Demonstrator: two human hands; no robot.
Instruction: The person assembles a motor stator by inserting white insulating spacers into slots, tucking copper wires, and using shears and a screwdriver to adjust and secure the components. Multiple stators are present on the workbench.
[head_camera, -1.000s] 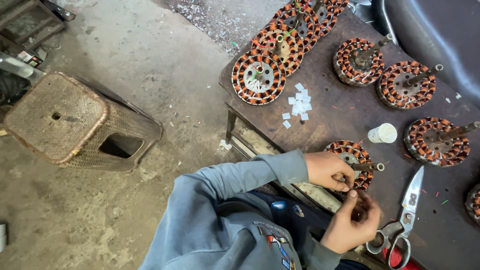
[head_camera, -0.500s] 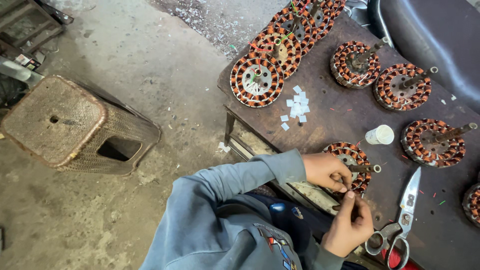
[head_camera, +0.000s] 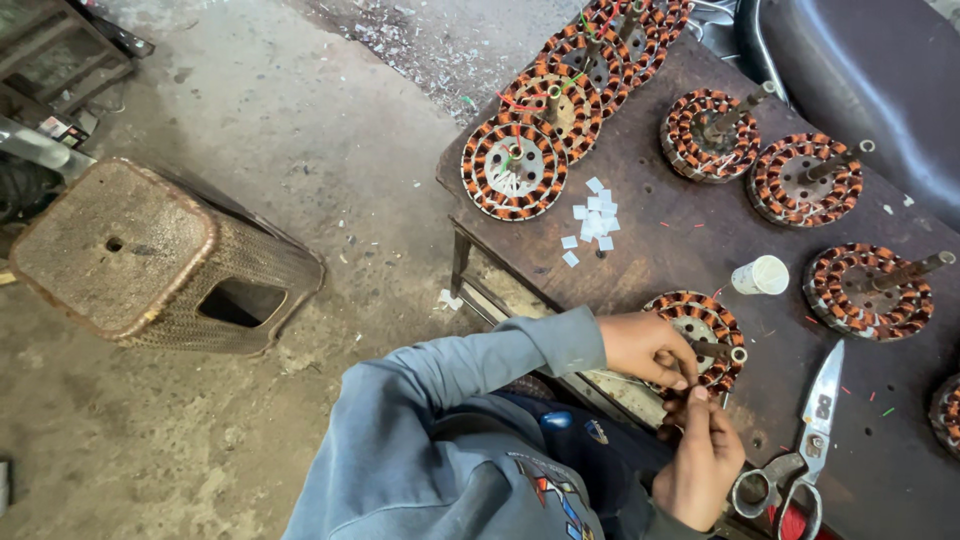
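At the near edge of a scarred wooden workbench (head_camera: 690, 250), the left hand (head_camera: 645, 348) had stayed clamped on a copper-wound stator (head_camera: 698, 322) while the right hand (head_camera: 705, 462) rose, fingers pinched together at its rim, scissors (head_camera: 800, 450) idle alongside.

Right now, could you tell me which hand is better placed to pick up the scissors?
Probably the right. The right hand lies just beside the handles of the scissors, while the left hand rests on the wound stator, farther from them.

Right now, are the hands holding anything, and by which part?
Left hand grips the round copper-wound stator by its near rim. Right hand pinches beside it; what it holds cannot be told.
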